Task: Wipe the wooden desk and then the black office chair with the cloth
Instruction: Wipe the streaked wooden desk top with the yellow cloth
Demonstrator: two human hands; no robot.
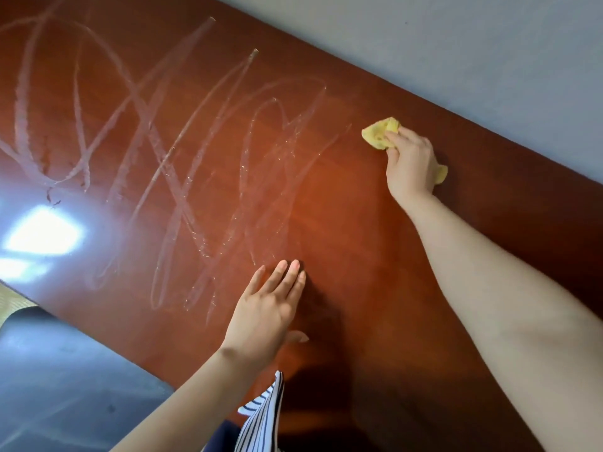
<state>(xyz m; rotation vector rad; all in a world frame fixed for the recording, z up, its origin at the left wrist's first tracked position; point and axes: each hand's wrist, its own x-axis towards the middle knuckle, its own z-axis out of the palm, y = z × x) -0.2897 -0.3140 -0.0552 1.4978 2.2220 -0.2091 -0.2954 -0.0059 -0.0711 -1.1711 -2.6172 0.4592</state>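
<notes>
The reddish-brown wooden desk [342, 203] fills most of the view, with pale looping wet streaks across its left and middle part. My right hand [411, 161] grips a crumpled yellow cloth [380, 133] and presses it on the desk near the far edge, beside the wall. My left hand [270, 308] lies flat on the desk top nearer to me, fingers straight and together. The black office chair is not in view.
A grey wall [456, 53] runs along the desk's far edge. At lower left, past the desk's near edge, lies grey floor [65, 380] and a strip of yellowish mat [13, 305]. A bright light reflection [45, 234] glares on the desk's left side. A striped garment [261, 415] hangs below.
</notes>
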